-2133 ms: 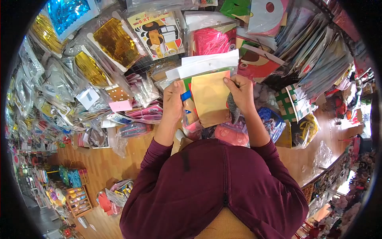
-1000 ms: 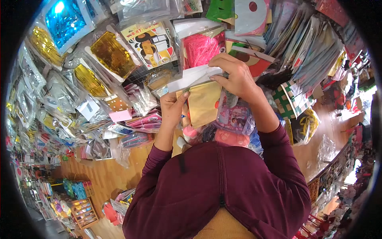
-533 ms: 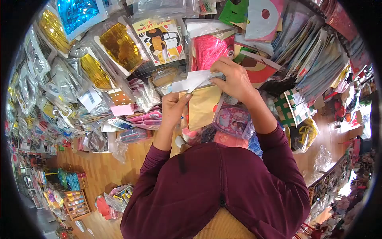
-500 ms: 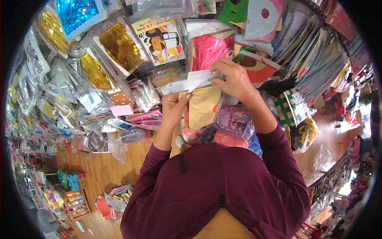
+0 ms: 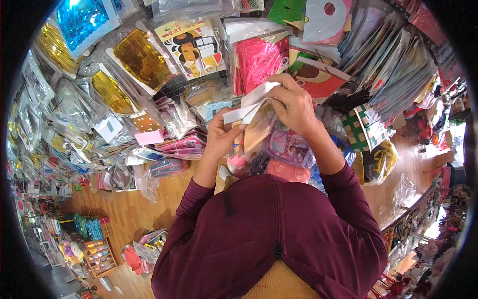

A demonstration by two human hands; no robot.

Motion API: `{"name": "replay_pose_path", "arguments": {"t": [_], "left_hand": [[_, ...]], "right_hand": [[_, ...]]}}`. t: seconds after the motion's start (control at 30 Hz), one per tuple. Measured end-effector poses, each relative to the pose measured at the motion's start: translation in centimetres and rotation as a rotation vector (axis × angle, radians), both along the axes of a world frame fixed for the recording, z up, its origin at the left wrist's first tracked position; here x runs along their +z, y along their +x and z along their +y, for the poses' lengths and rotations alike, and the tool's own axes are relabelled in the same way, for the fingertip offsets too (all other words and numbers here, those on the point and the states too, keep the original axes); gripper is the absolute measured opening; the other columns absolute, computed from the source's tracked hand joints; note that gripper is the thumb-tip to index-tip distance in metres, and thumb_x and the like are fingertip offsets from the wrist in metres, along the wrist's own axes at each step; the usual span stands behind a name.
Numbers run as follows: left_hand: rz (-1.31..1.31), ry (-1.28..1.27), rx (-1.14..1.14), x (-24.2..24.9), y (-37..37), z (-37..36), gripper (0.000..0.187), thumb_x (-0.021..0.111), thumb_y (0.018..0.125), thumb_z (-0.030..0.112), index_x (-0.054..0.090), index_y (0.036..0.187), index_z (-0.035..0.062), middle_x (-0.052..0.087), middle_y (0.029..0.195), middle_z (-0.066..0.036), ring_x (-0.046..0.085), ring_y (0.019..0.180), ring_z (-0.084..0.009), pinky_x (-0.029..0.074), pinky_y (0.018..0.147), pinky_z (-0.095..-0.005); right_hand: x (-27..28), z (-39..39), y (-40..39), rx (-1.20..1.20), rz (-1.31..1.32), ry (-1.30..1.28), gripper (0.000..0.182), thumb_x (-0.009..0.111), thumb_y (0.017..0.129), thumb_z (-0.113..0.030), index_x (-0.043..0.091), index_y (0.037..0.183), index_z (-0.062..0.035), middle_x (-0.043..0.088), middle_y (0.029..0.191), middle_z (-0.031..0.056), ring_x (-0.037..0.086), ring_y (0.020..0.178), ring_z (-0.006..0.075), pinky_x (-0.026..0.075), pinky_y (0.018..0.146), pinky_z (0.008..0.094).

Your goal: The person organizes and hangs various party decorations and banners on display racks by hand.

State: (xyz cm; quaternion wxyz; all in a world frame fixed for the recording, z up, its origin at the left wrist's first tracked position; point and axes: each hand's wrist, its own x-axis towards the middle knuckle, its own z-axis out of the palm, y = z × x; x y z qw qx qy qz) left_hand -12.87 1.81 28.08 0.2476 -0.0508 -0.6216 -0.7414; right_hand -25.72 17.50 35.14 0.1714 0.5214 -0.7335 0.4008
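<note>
Both hands hold a flat packet (image 5: 258, 130) in front of my chest; it has a tan face under what looks like clear plastic. A white card strip (image 5: 240, 114) runs along its top edge, bent or folded toward the right end. My left hand (image 5: 219, 135) pinches the packet's left upper side, thumb on the front. My right hand (image 5: 295, 105) grips the top right corner with thumb and curled fingers. The packet stands tilted, with its lower end toward me. Behind the hands hangs a bright pink fringe packet (image 5: 259, 62).
Bagged party goods surround the hands, among them a gold foil packet (image 5: 143, 57), a birthday pack (image 5: 191, 49) and a dense row of plastic sleeves (image 5: 388, 70). Below lies a pink-purple bag (image 5: 286, 147). A green-checked box (image 5: 361, 128) stands right, above the wooden floor (image 5: 124, 209).
The packet has turned from nearly facing me to a slant, so its tan face looks narrower. Its right top end and my right hand have shifted slightly. Both hands keep their grip.
</note>
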Motion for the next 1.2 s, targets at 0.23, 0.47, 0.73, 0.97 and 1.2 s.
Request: {"name": "replay_pose_path", "arguments": {"t": [0.23,0.47,0.73,0.97,1.2], "left_hand": [[-0.054,0.14,0.147,0.2,-0.6,0.7,0.019,0.063,0.076,-0.004,0.053,0.092,0.0009,0.061,0.087,-0.004,0.056,0.076,-0.0076,0.044,0.07,-0.0218],[0.03,0.177,0.23,0.1,-0.8,0.6,0.019,0.063,0.075,-0.007,0.048,0.081,0.0042,0.06,0.08,-0.003,0.055,0.072,-0.0051,0.044,0.064,-0.0199],[0.017,0.153,0.206,1.1,-0.8,0.5,0.02,0.063,0.074,-0.007,0.053,0.09,-0.0008,0.06,0.084,-0.005,0.057,0.075,-0.0085,0.046,0.067,-0.0204],[-0.023,0.064,0.243,0.8,-0.7,0.4,0.01,0.064,0.075,-0.003,0.059,0.083,-0.0012,0.06,0.081,-0.003,0.055,0.072,-0.0078,0.043,0.066,-0.0199],[0.015,0.046,0.272,0.2,-1.1,0.4,0.008,0.064,0.076,-0.002,0.058,0.08,0.0003,0.059,0.077,-0.001,0.052,0.07,-0.0068,0.041,0.064,-0.0201]], "right_hand": [[-0.9,0.2,-0.8,0.009,-0.019,-0.033,0.005,0.058,0.07,-0.004,0.056,0.074,-0.0035,0.057,0.097,0.0097,0.059,0.074,0.0303,0.048,0.062,0.0358],[-0.2,0.5,-0.5,0.055,-0.147,-0.006,0.012,0.059,0.065,0.005,0.055,0.075,0.0001,0.053,0.082,0.0108,0.055,0.076,0.0266,0.045,0.067,0.0318],[-0.3,0.1,-0.6,0.026,-0.075,-0.103,0.008,0.061,0.068,0.0,0.057,0.074,-0.0036,0.055,0.076,0.0102,0.057,0.068,0.0301,0.046,0.058,0.0359],[0.0,0.2,-0.3,-0.014,-0.066,-0.106,0.008,0.06,0.068,0.0,0.057,0.074,-0.0039,0.055,0.075,0.0105,0.056,0.067,0.0304,0.046,0.057,0.0364],[0.3,0.2,0.1,-0.083,-0.089,-0.089,0.007,0.06,0.071,-0.003,0.059,0.078,-0.0046,0.056,0.077,0.0099,0.057,0.069,0.0304,0.046,0.057,0.0367]]}}
